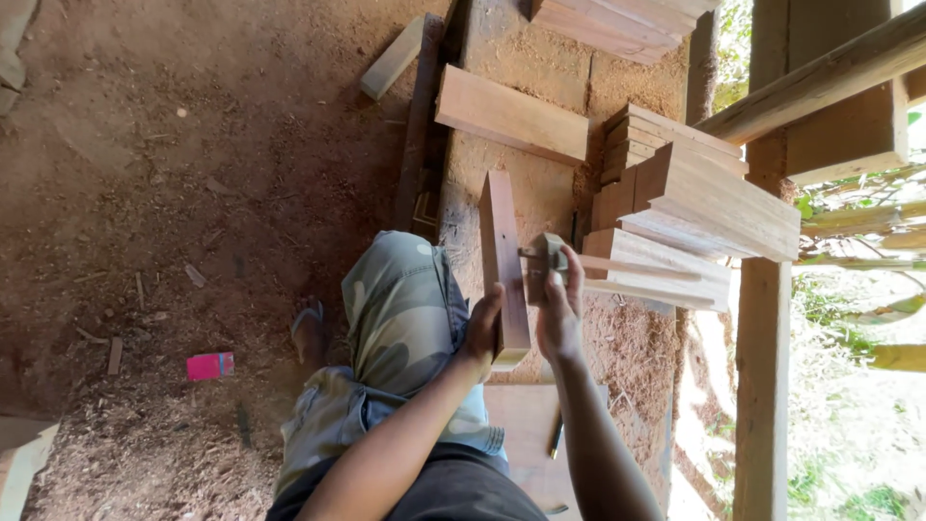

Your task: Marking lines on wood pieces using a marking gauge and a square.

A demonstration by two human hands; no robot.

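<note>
My left hand (pixel 480 328) grips the near end of a short reddish wooden board (pixel 502 253), held on edge above the sawdust-covered workbench (pixel 540 183). Against the board's right face, my right hand (pixel 559 309) holds a small wooden marking tool (pixel 543 260) with a thin stem crossing toward the board. Both forearms come up from the bottom of the view. My leg in camouflage trousers (pixel 400 318) is to the left of the board.
A loose plank (pixel 509 114) lies on the bench beyond the board. Stacks of cut boards (pixel 699 207) stand to the right. Dirt floor with shavings, a pink packet (pixel 209 366) and a wood offcut (pixel 393 58) lie left. A pencil (pixel 557 436) rests near my arm.
</note>
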